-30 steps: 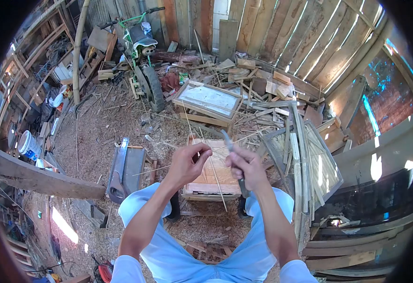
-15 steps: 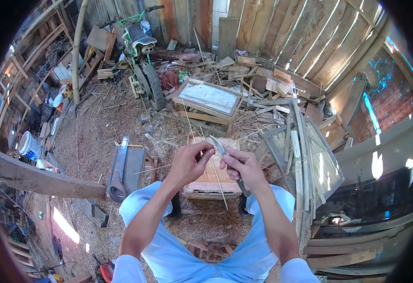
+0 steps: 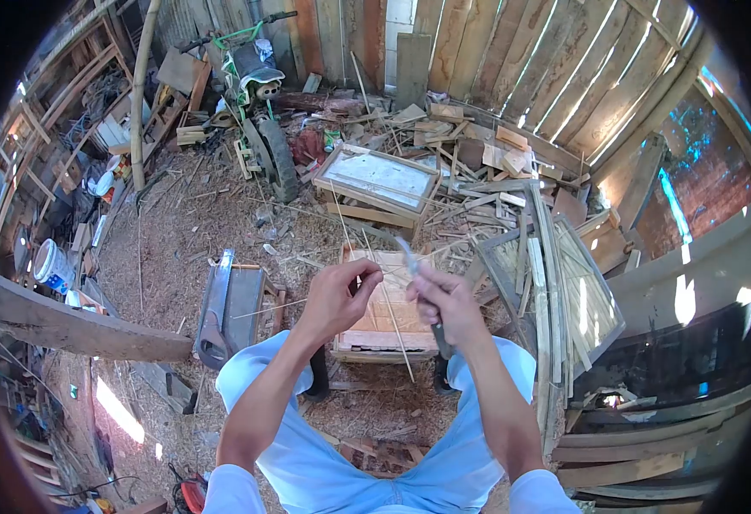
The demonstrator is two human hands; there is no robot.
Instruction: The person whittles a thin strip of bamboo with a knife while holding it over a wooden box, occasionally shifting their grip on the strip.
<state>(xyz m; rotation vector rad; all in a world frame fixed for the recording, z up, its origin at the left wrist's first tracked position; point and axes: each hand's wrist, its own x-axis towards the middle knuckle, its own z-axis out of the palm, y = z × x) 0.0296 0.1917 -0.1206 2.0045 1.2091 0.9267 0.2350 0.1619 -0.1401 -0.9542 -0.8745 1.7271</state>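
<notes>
My left hand (image 3: 341, 293) is closed in a pinch above the left part of a low wooden box (image 3: 384, 341). A thin strip (image 3: 284, 306) runs out of that hand to the left. My right hand (image 3: 445, 301) is wrapped round the handle of a knife (image 3: 407, 254), whose curved blade points up and slightly left, blurred. The two hands are apart. Long thin sticks (image 3: 395, 320) lie across the box top, between the hands.
A handsaw (image 3: 213, 341) rests by a dark panel (image 3: 244, 306) at the left. Ahead lie a framed board (image 3: 379, 177) and wood scraps. A motorbike (image 3: 264, 137) stands behind. Wooden frames (image 3: 594, 300) lean at the right. A thick beam (image 3: 75, 325) juts in from the left.
My right hand and the knife have moved slightly right, away from my left hand. My left hand has shifted a little left, and the blade has left its fingertips.
</notes>
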